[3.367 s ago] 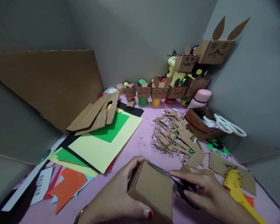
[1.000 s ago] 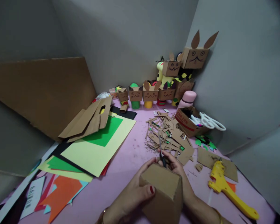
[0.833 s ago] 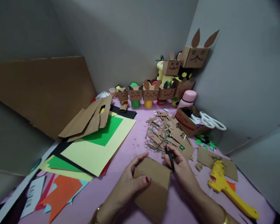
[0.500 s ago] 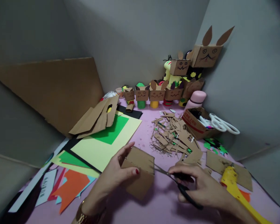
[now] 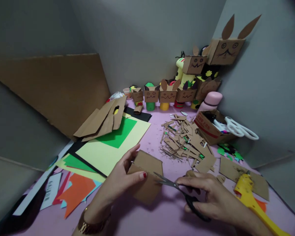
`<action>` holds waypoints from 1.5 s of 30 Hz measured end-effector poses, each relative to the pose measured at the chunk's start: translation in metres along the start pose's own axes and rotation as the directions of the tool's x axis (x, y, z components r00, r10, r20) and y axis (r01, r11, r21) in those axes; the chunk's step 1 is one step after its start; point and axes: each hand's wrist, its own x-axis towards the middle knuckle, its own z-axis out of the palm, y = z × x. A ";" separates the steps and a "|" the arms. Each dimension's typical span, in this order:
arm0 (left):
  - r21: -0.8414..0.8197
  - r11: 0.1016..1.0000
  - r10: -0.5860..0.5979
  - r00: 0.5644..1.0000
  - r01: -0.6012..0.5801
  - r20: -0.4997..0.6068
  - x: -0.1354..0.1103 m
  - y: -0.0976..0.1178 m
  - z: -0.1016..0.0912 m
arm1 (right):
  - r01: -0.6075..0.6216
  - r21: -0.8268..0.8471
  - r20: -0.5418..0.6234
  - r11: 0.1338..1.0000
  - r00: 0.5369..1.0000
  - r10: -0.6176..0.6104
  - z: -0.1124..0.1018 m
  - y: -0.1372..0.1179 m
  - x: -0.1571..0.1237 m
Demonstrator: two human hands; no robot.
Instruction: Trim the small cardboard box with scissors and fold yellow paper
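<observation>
A small brown cardboard box (image 5: 147, 160) is tilted above the pink tabletop, and my left hand (image 5: 123, 178) grips it from its left side with the thumb across the near face. My right hand (image 5: 204, 193) has its fingers in the black handles of a pair of scissors (image 5: 170, 183). The blades are slightly apart and lie in front of the box's right edge; whether they touch the cardboard I cannot tell. Beyond the box is a heap of cardboard scraps (image 5: 184, 141).
Coloured paper sheets (image 5: 113, 154) and folded cardboard (image 5: 100, 119) lie at left. Box-headed animal figures (image 5: 168, 95) line the back. At right are a pink bottle (image 5: 211, 101), a carton holding tools (image 5: 211, 127) and a yellow glue gun (image 5: 245, 193) on a cardboard piece.
The scissors have moved left, from the box's right edge to over its near face, with the blades spread a little wider. The camera view has shifted slightly.
</observation>
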 end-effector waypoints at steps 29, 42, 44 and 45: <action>-0.013 1.000 -0.016 0.999 0.016 0.034 0.002 -0.001 -0.001 | 0.087 0.072 0.071 0.994 0.993 -0.092 0.000 0.006 -0.001; 0.000 1.000 0.023 0.999 -0.024 0.046 0.004 -0.005 -0.004 | 0.084 0.030 0.061 0.996 0.994 -0.086 -0.002 0.005 -0.002; -0.001 1.000 0.022 0.998 -0.022 0.053 0.004 -0.006 -0.004 | 0.071 -0.014 0.041 0.997 0.997 -0.071 -0.003 0.003 -0.003; 0.001 1.000 0.019 0.998 -0.019 0.054 0.004 -0.006 -0.004 | 0.065 -0.031 0.041 0.997 0.997 -0.064 -0.004 0.003 -0.003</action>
